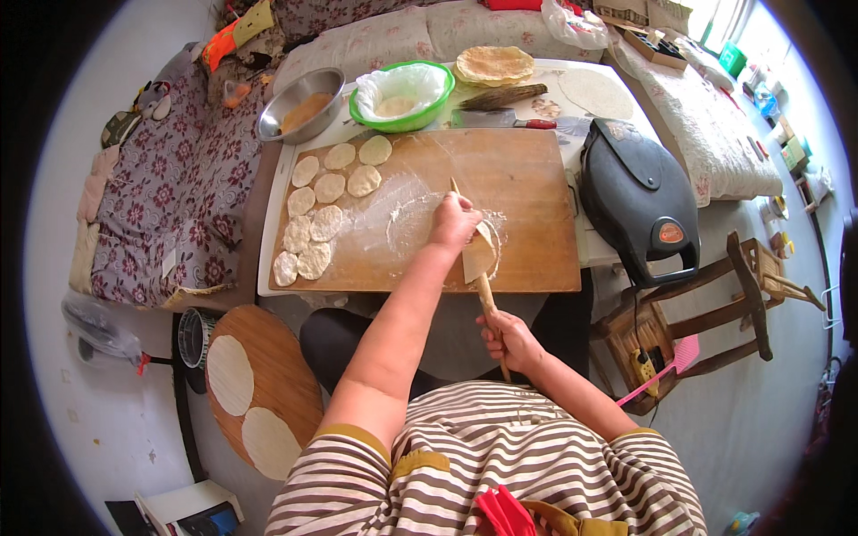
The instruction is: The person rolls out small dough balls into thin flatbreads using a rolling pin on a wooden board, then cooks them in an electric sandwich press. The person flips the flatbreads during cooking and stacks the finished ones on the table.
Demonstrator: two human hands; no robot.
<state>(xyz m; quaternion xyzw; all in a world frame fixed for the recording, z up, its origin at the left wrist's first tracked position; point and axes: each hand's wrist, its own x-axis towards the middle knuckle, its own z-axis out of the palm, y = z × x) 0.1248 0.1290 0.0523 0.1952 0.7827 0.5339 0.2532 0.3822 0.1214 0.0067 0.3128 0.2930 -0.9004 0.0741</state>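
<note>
A thin wooden rolling pin [485,295] slants across the near edge of a floured wooden board [523,174]. A sheet of dough [477,260] is draped or wrapped around its middle. My left hand [457,218] closes around the far part of the pin, at the dough's upper end; its fingers hide part of both. With my right hand [513,338] I grip the near end, in front of my body and off the board. Several small flat dough rounds [330,188] lie along the board's left side. Loose flour [402,208] is spread over the middle.
Behind the board are a steel bowl [305,107], a lined green basin [402,120], a cleaver [482,119], a brush [503,97] and stacked flatbreads [494,65]. A black electric griddle [637,187] stands right. Two dough sheets [231,375] lie on a round board [288,362] at lower left.
</note>
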